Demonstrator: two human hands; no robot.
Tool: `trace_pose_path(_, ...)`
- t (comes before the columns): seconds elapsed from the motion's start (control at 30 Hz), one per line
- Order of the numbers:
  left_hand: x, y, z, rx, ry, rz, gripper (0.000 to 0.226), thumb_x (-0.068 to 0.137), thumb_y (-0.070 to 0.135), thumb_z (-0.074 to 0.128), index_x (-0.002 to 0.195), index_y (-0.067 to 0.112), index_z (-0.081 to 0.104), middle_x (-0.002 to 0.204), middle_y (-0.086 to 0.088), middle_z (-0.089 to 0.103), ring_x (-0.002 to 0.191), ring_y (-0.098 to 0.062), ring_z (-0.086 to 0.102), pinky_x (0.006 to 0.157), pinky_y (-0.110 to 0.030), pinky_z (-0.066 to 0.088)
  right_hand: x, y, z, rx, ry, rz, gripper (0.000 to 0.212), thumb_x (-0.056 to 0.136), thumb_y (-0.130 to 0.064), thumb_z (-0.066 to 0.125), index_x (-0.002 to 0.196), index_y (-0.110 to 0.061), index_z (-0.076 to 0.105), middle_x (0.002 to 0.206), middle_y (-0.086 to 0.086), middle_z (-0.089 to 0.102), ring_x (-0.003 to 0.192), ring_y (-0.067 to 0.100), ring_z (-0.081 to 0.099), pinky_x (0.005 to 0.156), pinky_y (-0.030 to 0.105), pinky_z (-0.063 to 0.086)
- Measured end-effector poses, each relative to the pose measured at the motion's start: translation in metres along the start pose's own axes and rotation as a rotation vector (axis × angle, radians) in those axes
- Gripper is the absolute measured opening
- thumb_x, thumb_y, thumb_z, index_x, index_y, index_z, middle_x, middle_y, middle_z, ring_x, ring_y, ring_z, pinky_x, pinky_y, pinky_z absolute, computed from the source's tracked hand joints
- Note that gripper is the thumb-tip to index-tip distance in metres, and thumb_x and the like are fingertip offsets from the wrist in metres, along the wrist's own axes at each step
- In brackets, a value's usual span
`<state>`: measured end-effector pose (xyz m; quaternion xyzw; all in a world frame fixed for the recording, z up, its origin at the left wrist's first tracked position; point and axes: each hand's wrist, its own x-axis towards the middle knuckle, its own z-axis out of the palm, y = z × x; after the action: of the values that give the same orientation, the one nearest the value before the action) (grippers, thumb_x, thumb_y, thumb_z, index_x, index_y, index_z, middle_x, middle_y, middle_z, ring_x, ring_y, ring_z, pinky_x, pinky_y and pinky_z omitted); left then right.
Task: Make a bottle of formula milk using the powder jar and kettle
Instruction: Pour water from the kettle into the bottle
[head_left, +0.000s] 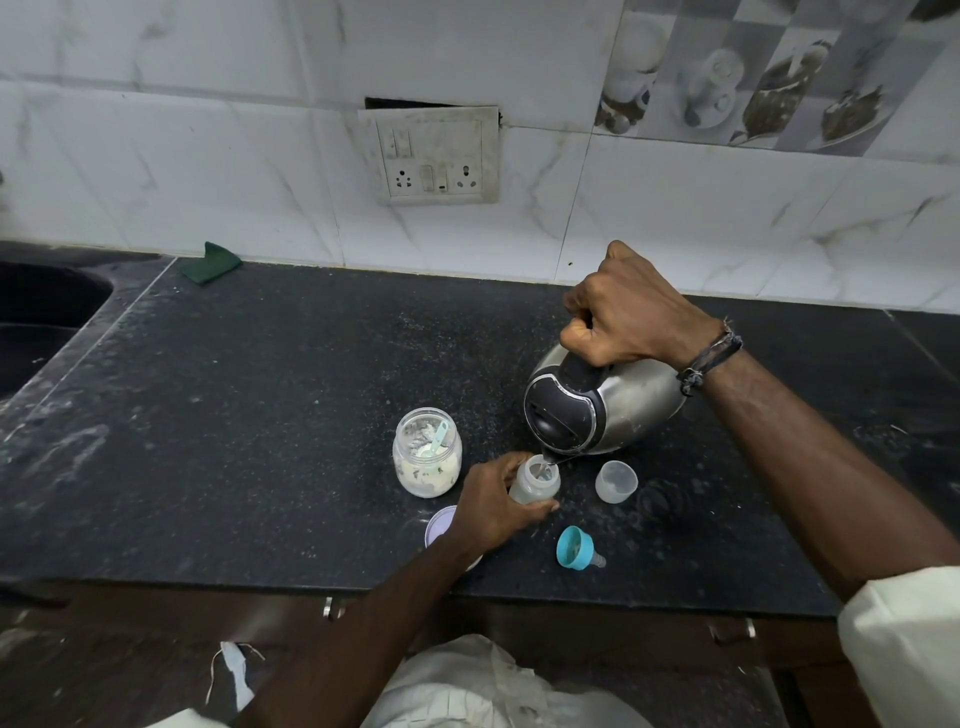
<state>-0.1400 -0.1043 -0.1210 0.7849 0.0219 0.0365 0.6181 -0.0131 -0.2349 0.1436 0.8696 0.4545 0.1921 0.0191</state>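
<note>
My right hand (626, 312) grips the black handle of a steel kettle (639, 402), tipped steeply to the left. Its spout hangs over the open mouth of a clear baby bottle (537, 480), and a thin stream of water runs into it. My left hand (493, 501) is wrapped around the bottle, holding it on the black counter (260, 415). Left of the bottle stands the open powder jar (427, 452), with white powder and a pale green scoop inside.
A clear bottle cap (616, 481) sits right of the bottle. The blue teat ring (576, 548) lies near the counter's front edge. The jar's lilac lid (440, 525) is partly under my left wrist. A sink (47, 312) lies far left, a green cloth (210, 263) by the wall.
</note>
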Motion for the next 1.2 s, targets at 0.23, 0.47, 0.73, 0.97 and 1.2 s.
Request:
trace_pose_path(0.23, -0.001, 0.003, -0.001, 0.011, -0.003, 0.022, 0.061, 0.059, 0.043, 0.092, 0.114, 0.038, 0.067, 0.111, 0.008, 0.077, 0.105, -0.008, 0.073, 0.095, -0.042, 0.06, -0.001, 0.002, 0.001, 0.018, 0.0, -0.001, 0.025, 0.061, -0.026, 0.044, 0.044, -0.015, 0.029, 0.036, 0.009, 0.031, 0.046, 0.022, 0.008, 0.067, 0.041, 0.038)
trace_pose_path(0.47, -0.001, 0.002, -0.001, 0.007, -0.004, 0.01, 0.067, 0.058, 0.045, 0.092, 0.119, 0.027, 0.07, 0.112, 0.007, 0.077, 0.105, -0.008, 0.073, 0.096, -0.042, 0.059, -0.004, 0.008, 0.005, 0.048, 0.001, 0.012, 0.026, 0.061, -0.025, 0.046, 0.045, -0.015, 0.029, 0.037, 0.006, 0.029, 0.046, 0.02, 0.009, 0.066, 0.039, 0.037)
trace_pose_path(0.73, -0.001, 0.002, 0.0, 0.011, -0.008, -0.002, 0.066, 0.059, 0.044, 0.092, 0.119, 0.027, 0.07, 0.112, 0.008, 0.077, 0.104, -0.007, 0.073, 0.096, -0.041, 0.059, -0.008, 0.02, 0.012, 0.114, 0.006, 0.05, 0.026, 0.063, -0.025, 0.046, 0.045, -0.014, 0.03, 0.037, 0.007, 0.032, 0.046, 0.022, 0.011, 0.069, 0.038, 0.038)
trace_pose_path(0.97, -0.001, 0.002, -0.001, 0.013, -0.013, -0.004, 0.066, 0.062, 0.038, 0.094, 0.122, 0.025, 0.069, 0.114, 0.008, 0.077, 0.106, -0.007, 0.072, 0.097, -0.041, 0.059, -0.014, 0.033, 0.019, 0.219, -0.023, 0.1, 0.026, 0.061, -0.031, 0.045, 0.046, -0.011, 0.039, 0.039, 0.006, 0.035, 0.042, 0.018, 0.019, 0.048, 0.028, 0.028)
trace_pose_path(1.2, -0.002, 0.008, -0.001, 0.003, -0.002, 0.009, 0.056, 0.059, 0.042, 0.093, 0.109, 0.044, 0.067, 0.109, 0.009, 0.078, 0.102, -0.009, 0.074, 0.094, -0.042, 0.06, -0.019, 0.052, 0.031, 0.397, -0.008, 0.272, 0.028, 0.064, -0.031, 0.047, 0.047, -0.011, 0.037, 0.043, 0.002, 0.033, 0.046, 0.019, 0.027, 0.049, 0.027, 0.024)
